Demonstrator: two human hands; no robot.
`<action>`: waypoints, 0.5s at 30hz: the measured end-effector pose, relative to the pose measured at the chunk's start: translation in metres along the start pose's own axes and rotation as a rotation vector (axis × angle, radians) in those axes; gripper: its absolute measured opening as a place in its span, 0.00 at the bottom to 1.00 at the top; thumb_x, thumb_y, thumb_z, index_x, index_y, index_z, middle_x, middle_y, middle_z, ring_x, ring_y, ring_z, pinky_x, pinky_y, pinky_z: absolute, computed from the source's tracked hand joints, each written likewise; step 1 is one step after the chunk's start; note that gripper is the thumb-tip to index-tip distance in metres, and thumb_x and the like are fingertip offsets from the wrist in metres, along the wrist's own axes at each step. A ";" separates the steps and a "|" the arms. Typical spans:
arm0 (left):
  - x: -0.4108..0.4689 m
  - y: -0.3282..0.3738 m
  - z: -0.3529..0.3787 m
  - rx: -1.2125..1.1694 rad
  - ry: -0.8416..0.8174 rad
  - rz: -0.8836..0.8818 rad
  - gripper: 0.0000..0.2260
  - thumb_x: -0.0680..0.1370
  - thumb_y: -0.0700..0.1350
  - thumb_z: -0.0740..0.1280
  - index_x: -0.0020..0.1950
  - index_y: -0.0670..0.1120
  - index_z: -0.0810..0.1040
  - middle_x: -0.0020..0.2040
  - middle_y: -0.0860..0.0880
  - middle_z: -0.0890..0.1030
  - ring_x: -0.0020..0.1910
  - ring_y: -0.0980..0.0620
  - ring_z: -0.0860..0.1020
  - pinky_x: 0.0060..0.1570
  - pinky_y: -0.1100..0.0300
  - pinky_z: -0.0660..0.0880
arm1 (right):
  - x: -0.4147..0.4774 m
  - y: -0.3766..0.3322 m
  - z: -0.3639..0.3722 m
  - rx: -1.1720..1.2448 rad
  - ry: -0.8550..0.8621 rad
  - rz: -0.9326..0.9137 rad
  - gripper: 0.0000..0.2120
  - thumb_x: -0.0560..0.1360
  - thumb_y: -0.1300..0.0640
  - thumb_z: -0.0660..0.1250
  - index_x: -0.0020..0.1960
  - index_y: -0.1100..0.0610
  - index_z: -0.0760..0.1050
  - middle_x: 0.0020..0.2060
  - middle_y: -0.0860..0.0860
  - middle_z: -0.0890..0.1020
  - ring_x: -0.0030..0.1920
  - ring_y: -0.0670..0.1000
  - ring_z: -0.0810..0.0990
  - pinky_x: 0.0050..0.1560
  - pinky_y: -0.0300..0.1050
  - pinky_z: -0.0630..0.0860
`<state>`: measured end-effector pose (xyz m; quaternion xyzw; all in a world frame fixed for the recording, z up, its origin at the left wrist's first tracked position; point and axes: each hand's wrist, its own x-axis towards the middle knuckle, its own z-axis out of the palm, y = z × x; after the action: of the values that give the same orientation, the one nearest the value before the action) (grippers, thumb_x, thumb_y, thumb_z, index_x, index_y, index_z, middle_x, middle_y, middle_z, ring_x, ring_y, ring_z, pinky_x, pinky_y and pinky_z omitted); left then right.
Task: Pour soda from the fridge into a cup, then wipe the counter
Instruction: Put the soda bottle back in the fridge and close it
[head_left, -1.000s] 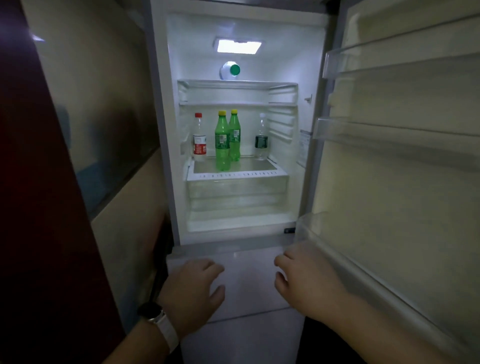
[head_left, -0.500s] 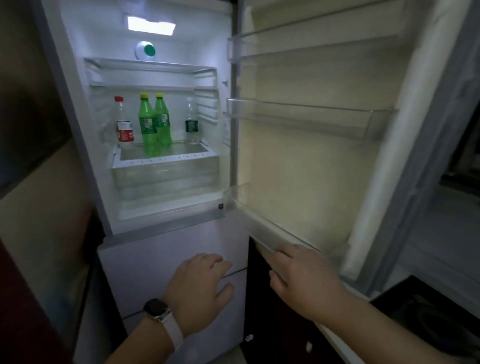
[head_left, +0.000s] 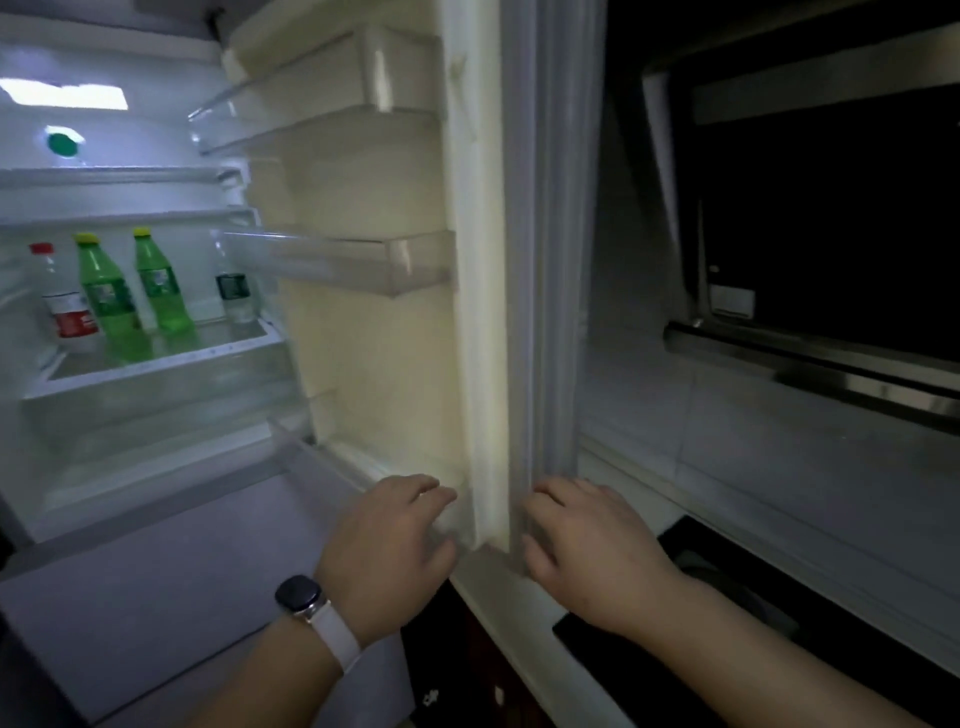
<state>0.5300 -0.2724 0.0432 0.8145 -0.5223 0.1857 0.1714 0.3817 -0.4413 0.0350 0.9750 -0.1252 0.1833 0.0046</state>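
The fridge door (head_left: 374, 364) is seen swung wide open. Two green soda bottles (head_left: 106, 296) are stood side by side on the lit fridge shelf (head_left: 156, 358), long axes upright, yellow caps pointing up. They are flanked by a red-capped bottle (head_left: 65, 301) on the left and a clear bottle (head_left: 234, 286) on the right. The left hand (head_left: 387, 551), with a watch (head_left: 301, 597) on its wrist, and the right hand (head_left: 587, 551) are held at the door's lower edge. The fingers of both are loosely spread and nothing is gripped; contact with the door cannot be told. A pale surface (head_left: 753, 467) is seen to the right.

Both hands (head_left: 387, 545) (head_left: 587, 551) outstretched, fingers relaxed
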 end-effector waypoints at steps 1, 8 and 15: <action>0.006 0.011 0.002 -0.011 0.020 -0.016 0.18 0.71 0.55 0.61 0.53 0.50 0.83 0.51 0.52 0.83 0.49 0.51 0.81 0.49 0.59 0.78 | -0.002 0.013 -0.001 0.015 0.012 0.005 0.17 0.78 0.45 0.54 0.58 0.51 0.75 0.55 0.48 0.76 0.55 0.51 0.74 0.56 0.47 0.71; 0.026 0.057 0.021 -0.064 0.077 -0.175 0.25 0.72 0.60 0.57 0.62 0.50 0.80 0.60 0.52 0.80 0.60 0.51 0.77 0.57 0.60 0.71 | 0.006 0.079 0.006 0.313 0.062 0.139 0.23 0.79 0.47 0.59 0.72 0.51 0.64 0.67 0.48 0.67 0.63 0.50 0.70 0.59 0.46 0.72; 0.027 0.064 0.033 -0.136 0.058 -0.283 0.30 0.72 0.60 0.61 0.73 0.51 0.68 0.73 0.53 0.68 0.71 0.54 0.66 0.65 0.66 0.60 | 0.022 0.079 0.020 0.623 0.003 0.136 0.34 0.79 0.48 0.62 0.79 0.50 0.47 0.78 0.44 0.54 0.74 0.47 0.61 0.70 0.40 0.61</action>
<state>0.4858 -0.3350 0.0329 0.8607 -0.4085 0.1473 0.2657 0.3894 -0.5244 0.0209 0.9186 -0.1277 0.2143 -0.3064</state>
